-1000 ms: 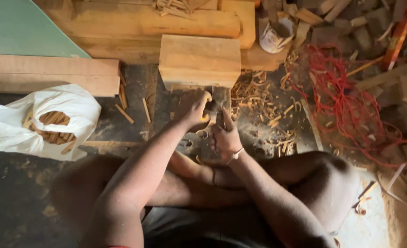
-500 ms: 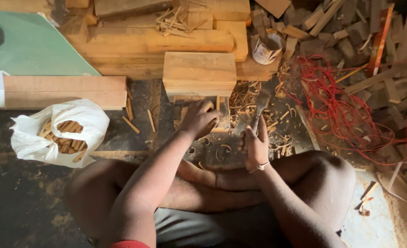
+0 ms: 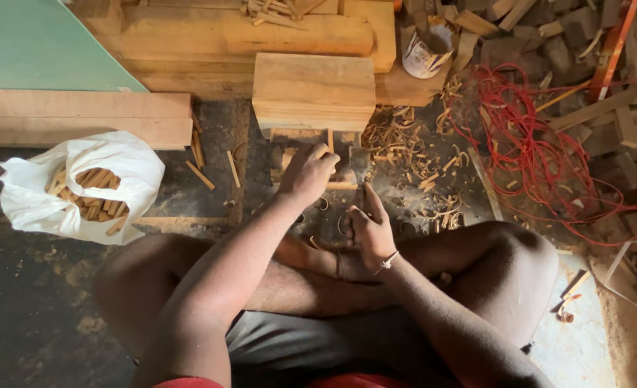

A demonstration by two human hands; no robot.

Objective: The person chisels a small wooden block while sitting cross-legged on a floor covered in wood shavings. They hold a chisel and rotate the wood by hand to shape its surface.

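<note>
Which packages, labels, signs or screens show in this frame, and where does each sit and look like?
White plastic bag: on the floor at left, open-topped and crumpled, filled with short wooden sticks.
Labelled can: top centre-right among the wood offcuts, round, with a white wrapper with dark print and an open top.
No signs or screens.

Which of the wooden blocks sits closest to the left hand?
The squarish pale block straight ahead of the left hand, standing apart in front of the stacked beams. The long plank lies farther left, above the white bag.

Thin pale wooden stick (image 3: pixel 323 149) pinched upright in my left hand (image 3: pixel 305 172), just below the pale rectangular wooden block (image 3: pixel 313 90).
</note>
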